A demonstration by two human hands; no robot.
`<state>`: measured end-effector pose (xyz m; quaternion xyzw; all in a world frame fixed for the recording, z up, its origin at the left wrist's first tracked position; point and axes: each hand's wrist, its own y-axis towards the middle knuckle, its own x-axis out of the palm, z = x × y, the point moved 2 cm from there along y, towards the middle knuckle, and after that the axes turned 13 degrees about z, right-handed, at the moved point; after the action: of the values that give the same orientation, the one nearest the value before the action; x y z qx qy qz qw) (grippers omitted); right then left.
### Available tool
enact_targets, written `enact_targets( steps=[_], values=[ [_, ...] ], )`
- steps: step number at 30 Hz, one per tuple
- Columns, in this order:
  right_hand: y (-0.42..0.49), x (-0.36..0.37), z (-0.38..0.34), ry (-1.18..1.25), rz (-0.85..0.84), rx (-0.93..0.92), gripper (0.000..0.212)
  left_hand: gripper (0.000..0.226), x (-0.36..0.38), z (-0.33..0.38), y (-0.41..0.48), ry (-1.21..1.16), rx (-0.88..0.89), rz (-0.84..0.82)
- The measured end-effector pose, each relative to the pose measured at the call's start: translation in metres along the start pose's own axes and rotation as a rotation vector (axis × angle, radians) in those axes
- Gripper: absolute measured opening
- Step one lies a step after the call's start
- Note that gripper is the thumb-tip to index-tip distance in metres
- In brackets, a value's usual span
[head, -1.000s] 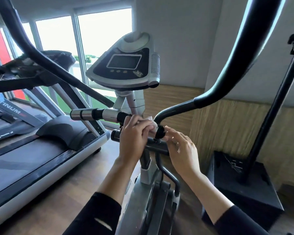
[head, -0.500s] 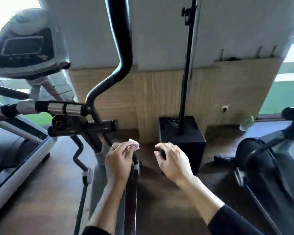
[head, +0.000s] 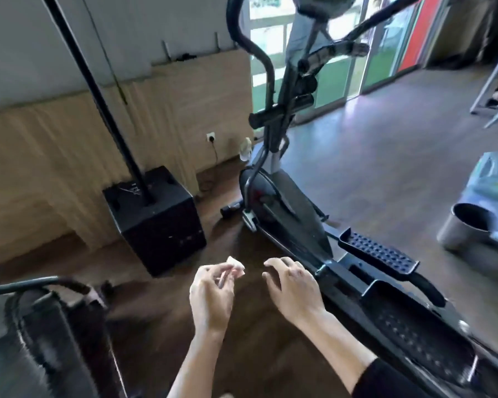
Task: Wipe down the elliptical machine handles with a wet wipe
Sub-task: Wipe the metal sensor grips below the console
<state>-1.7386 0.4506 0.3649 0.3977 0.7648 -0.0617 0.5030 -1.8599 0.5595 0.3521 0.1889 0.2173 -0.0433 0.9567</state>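
Your left hand (head: 212, 297) is held above the wooden floor (head: 371, 168). Its fingers (head: 206, 275) pinch the wet wipe (head: 237, 268) at the tips. The wipe is a small white crumpled piece, and it stands out above and to the right of the fingertips.

Your right hand (head: 292, 291) is just beside the left one but apart from it. Its fingers (head: 276, 264) are loosely bent and a little spread, and the hand holds nothing.

The elliptical machine (head: 288, 208) stands to the right of your hands. Its curved black handle (head: 266, 70) rises to the top of the picture, well apart from the wipe. The studded pedal (head: 378, 251) lies near your right hand, not touching it.

Behind your hands a black box (head: 156, 216) stands on the floor by the wood-panelled wall, and a black pole (head: 98, 90) goes up from it. A white socket (head: 211, 137) is on this wall. A metal bin (head: 462, 229) stands at the right edge. At the lower left there is a dark machine part (head: 61, 326), too blurred to tell more.
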Motion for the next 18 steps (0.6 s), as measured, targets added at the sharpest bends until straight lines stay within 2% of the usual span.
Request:
enact_targets(
  steps=[8, 14, 18],
  values=[
    [0.032, -0.040, 0.088, -0.037, 0.108, 0.175, 0.032, 0.018, 0.095, 0.059, -0.012, -0.041, 0.058, -0.144],
    [0.121, -0.038, 0.131, -0.048, 0.147, 0.172, 0.033, 0.009, 0.184, 0.084, 0.048, -0.086, 0.076, -0.151],
    [0.199, -0.040, 0.148, -0.049, 0.164, 0.142, 0.034, 0.022, 0.243, 0.107, 0.105, -0.104, 0.106, -0.135]
  ],
)
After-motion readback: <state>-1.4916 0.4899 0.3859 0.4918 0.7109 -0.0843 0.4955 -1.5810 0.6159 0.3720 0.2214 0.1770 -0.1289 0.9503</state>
